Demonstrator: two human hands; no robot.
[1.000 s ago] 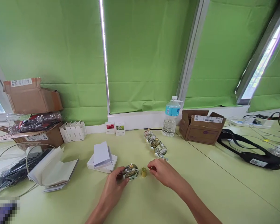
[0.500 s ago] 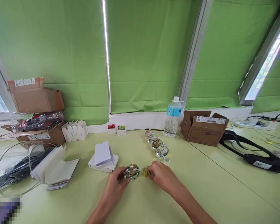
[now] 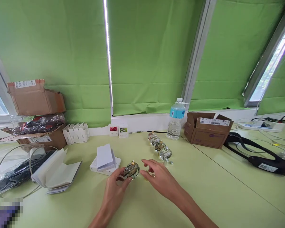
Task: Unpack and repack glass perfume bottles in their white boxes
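A round, swirled glass perfume bottle [image 3: 131, 171] with a gold neck is gripped at its left side between the thumb and fingers of my left hand [image 3: 116, 183]. It tilts slightly. My right hand [image 3: 158, 175] hovers just to the right of the bottle, thumb and forefinger apart, with a small gap to the glass. Mostly hidden beneath that hand is the gold cap [image 3: 146, 179], of which only a sliver shows. Several similar glass bottles [image 3: 159, 146] form a slanting row farther back, with a small silvery piece [image 3: 171, 162] by the nearest one.
White flat boxes [image 3: 105, 158] lie beyond my left hand, and an unfolded white carton [image 3: 57, 172] sits farther left. At the back stand a water bottle [image 3: 175, 118] and an opened brown box [image 3: 206, 131]. A black strap-like device [image 3: 258, 155] occupies the right side.
My left hand has raised and tilted the perfume bottle a little. My right hand has moved left toward it, fingers spreading, and now covers most of the gold cap.
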